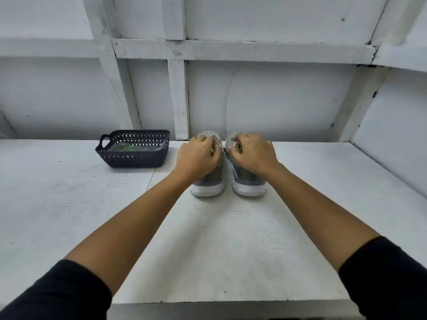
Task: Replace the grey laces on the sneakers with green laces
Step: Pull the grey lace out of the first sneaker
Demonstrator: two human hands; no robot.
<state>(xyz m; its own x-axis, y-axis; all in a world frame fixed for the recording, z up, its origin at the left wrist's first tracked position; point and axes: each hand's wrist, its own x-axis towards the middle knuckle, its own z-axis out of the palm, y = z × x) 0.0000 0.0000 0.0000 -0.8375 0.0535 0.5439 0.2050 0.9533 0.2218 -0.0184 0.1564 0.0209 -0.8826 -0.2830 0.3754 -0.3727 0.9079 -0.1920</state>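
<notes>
Two grey sneakers with white soles stand side by side near the back of the white table, heels toward me. My left hand (198, 155) lies over the left sneaker (209, 181), fingers curled at its lacing. My right hand (250, 153) covers the right sneaker (248, 182), fingers curled and pinching a grey lace (234, 144) with a pale tip. Most of the lacing is hidden under both hands. Something green, likely the green laces (124, 147), lies inside a dark basket to the left.
The dark perforated basket (136, 158) with a handle sits at the back left of the table (69, 204). A white panelled wall (277, 100) rises directly behind the sneakers. The table's front edge runs near the bottom of the view.
</notes>
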